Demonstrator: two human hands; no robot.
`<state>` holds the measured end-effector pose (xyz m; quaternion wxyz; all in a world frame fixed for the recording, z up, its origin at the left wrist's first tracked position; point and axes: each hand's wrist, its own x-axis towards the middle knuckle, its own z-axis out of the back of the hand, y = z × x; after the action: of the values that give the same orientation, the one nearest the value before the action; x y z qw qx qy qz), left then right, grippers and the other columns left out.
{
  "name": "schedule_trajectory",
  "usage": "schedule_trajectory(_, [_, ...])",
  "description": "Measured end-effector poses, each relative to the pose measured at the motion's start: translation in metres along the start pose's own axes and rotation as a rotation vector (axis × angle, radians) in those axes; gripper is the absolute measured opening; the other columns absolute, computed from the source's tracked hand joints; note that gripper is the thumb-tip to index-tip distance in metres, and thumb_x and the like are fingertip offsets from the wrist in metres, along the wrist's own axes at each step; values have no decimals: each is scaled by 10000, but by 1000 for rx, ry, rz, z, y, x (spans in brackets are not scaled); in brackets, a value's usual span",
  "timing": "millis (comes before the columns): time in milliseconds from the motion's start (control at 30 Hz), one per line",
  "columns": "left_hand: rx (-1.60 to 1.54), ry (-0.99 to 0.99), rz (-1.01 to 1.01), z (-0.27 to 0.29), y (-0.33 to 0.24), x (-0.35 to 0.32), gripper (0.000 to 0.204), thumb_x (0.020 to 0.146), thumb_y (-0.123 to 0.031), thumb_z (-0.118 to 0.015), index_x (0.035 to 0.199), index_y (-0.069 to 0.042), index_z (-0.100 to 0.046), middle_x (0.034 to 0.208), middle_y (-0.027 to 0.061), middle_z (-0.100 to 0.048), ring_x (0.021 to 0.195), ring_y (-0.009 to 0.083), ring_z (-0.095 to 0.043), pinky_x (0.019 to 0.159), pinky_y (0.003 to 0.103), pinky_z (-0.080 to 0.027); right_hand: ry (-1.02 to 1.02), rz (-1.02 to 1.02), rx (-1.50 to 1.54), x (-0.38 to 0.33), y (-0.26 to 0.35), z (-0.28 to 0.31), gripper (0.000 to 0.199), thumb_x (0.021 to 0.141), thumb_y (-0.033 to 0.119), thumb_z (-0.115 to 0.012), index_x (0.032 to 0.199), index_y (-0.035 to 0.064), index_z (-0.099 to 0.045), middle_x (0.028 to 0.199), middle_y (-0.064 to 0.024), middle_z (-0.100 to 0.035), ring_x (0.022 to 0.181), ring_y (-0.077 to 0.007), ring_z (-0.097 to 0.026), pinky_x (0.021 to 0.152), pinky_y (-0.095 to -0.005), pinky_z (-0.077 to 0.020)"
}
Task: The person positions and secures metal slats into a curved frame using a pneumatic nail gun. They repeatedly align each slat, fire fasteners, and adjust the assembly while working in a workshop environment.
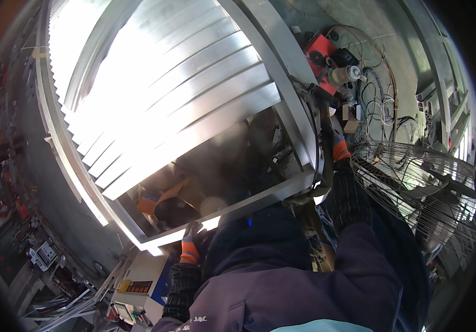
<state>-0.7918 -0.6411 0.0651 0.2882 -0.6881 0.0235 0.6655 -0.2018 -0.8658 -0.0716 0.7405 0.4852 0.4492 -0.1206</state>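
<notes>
A large metal frame [279, 195] with slanted silvery slats [221, 72] stands before me, its left part washed out by glare. My left hand [192, 239], in a dark glove with an orange cuff, is closed at the frame's near rail, towards the left corner. On the far side of the right corner is my right hand [338, 139], gloved the same way. Its fingers are mostly hidden behind a dark tool with a cable [322, 95] that lies along the frame's right side, so its grip is unclear.
To the right stands a wire-caged fan [415, 191]. Beyond it are a red machine [320, 55], a clear cylindrical container [344, 75], a small cardboard box [351, 118] and tangled cables [384, 102]. A control box [138, 285] and metal strips [74, 304] lie at the lower left.
</notes>
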Motion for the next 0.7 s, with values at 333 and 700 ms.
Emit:
schedule_trajectory(333, [856, 126, -620, 3, -6, -9, 196, 716, -181, -705, 911, -172, -692, 936, 128, -604, 972, 363, -576, 842, 432, -481, -68, 111, -88, 65, -70, 48, 480, 1026, 427, -354, 1247, 45, -542, 957, -103, -654, 811, -185, -602, 783, -330, -498])
schedule_trajectory(700, [-29, 26, 206, 39, 6, 40, 340, 983, -221, -459, 1281, -59, -482, 1363, 141, -483, 1182, 321, -534, 908, 441, -497, -257, 165, -229, 81, -48, 35, 481, 999, 408, -407, 1313, 50, -472, 1117, -137, -562, 976, -231, -534, 865, -360, -468])
